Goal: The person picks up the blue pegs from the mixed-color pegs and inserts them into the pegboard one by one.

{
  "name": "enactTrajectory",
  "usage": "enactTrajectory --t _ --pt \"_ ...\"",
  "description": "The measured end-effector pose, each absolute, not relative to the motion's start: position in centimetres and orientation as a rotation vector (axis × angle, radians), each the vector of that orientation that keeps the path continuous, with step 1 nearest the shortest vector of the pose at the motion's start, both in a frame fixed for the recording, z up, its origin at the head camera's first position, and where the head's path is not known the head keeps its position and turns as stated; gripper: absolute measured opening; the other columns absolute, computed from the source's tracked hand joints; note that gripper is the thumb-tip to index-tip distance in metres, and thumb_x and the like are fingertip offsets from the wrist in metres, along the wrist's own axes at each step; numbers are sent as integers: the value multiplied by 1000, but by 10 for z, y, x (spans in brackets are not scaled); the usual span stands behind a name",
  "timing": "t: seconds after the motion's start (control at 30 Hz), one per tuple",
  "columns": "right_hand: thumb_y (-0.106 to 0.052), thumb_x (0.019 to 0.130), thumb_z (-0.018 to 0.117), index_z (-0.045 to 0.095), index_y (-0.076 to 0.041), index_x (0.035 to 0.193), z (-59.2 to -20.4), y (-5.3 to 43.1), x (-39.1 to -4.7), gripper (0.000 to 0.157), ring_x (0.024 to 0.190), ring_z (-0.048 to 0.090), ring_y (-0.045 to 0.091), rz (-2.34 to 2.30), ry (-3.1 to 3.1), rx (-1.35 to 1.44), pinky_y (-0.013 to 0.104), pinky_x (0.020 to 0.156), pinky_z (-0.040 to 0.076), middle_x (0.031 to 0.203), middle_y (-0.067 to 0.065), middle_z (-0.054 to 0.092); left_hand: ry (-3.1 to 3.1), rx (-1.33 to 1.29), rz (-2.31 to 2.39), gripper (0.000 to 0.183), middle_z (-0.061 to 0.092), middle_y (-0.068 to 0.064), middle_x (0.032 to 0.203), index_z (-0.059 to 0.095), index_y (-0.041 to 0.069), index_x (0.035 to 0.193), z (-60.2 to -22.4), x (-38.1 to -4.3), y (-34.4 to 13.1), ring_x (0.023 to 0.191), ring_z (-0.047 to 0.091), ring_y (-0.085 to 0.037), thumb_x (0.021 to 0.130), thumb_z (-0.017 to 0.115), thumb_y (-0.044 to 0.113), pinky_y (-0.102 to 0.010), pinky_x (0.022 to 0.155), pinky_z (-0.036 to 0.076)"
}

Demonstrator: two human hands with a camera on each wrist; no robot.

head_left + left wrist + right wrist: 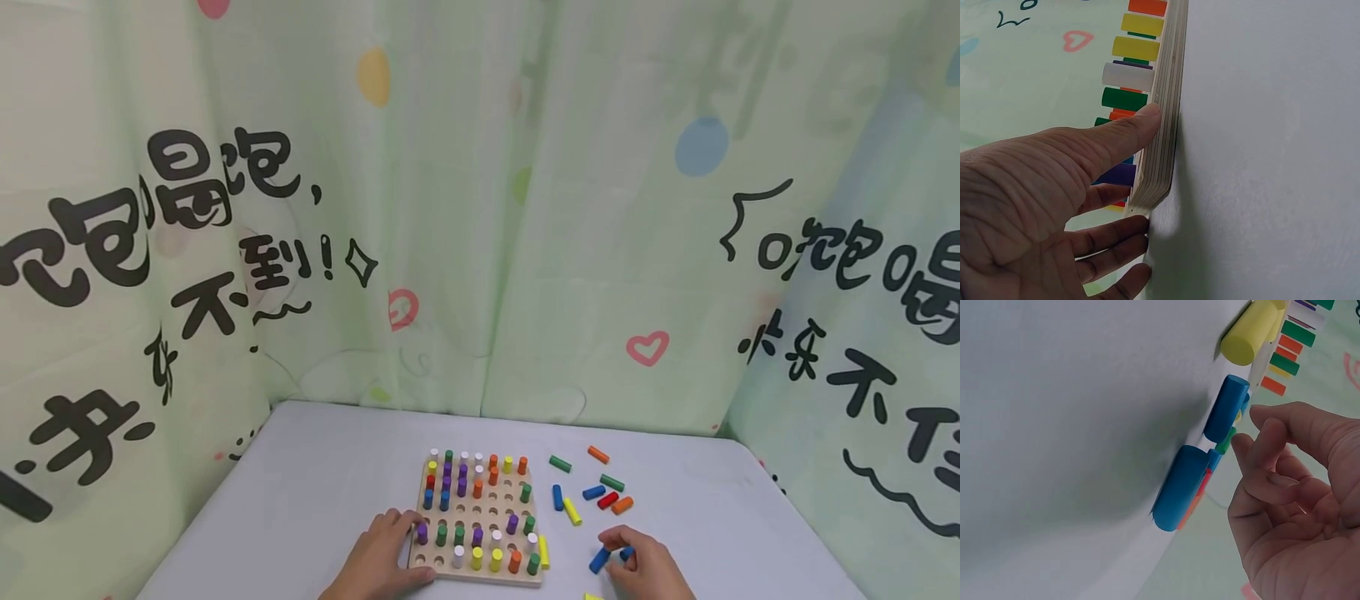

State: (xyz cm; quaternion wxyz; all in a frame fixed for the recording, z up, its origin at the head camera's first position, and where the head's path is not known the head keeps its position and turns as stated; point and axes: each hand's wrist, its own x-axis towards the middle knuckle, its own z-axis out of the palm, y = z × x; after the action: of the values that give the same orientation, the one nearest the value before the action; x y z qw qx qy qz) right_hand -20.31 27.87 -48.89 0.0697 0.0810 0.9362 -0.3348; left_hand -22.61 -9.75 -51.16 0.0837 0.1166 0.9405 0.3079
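Observation:
A wooden pegboard [483, 503] carries rows of coloured pegs, with bare holes between them. My left hand [382, 554] holds its near left corner. In the left wrist view the thumb [1147, 115] presses the near edge, and the fingers lie along the left side. My right hand [645, 567] is low over the table right of the board, its fingers loosely curled with nothing between them. Close by its fingertips lie a blue peg [1227, 409] and another blue peg [1180, 487].
Loose pegs lie right of the board, among them a red peg [607, 500], an orange peg [622, 505] and a green peg [559, 463]. A yellow peg [543, 552] rests against the board's right side. Printed curtains [480, 208] surround the table [315, 467].

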Motion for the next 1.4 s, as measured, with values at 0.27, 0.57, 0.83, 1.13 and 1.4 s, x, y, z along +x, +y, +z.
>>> enactTrajectory --t 0.27,0.57,0.83,1.13,1.4 --pt "2 86 77 69 0 113 -494 276 -208 29 73 49 20 -982 2798 248 31 69 47 100 6 68 2805 375 953 69 59 -11 112 62 7 127 -514 -225 -99 98 54 -31 76 90 43 -63 93 49" --pt "1 85 78 70 -2 111 -494 274 -212 27 75 50 19 -906 2843 213 31 71 50 99 6 68 2807 352 931 68 58 -10 111 63 10 125 -512 -227 -98 97 52 -29 75 90 46 -61 94 49" --pt "-2 86 79 69 0 109 -500 277 -213 25 76 50 20 -870 2848 205 31 72 50 95 5 67 2798 380 962 69 58 -11 112 62 7 127 -513 -225 -100 98 52 -31 76 89 44 -63 94 48" --pt "-2 87 78 70 -1 105 -502 278 -214 20 74 51 18 -822 2856 196 31 71 49 89 2 65 2798 352 942 71 58 -11 113 62 7 128 -512 -226 -98 98 52 -30 76 89 45 -62 94 48" --pt "-5 88 78 71 -1 107 -503 281 -213 21 74 52 17 -843 2860 216 32 70 48 87 0 64 2784 339 957 71 58 -11 113 62 8 128 -514 -227 -98 98 52 -30 75 90 45 -63 94 48"
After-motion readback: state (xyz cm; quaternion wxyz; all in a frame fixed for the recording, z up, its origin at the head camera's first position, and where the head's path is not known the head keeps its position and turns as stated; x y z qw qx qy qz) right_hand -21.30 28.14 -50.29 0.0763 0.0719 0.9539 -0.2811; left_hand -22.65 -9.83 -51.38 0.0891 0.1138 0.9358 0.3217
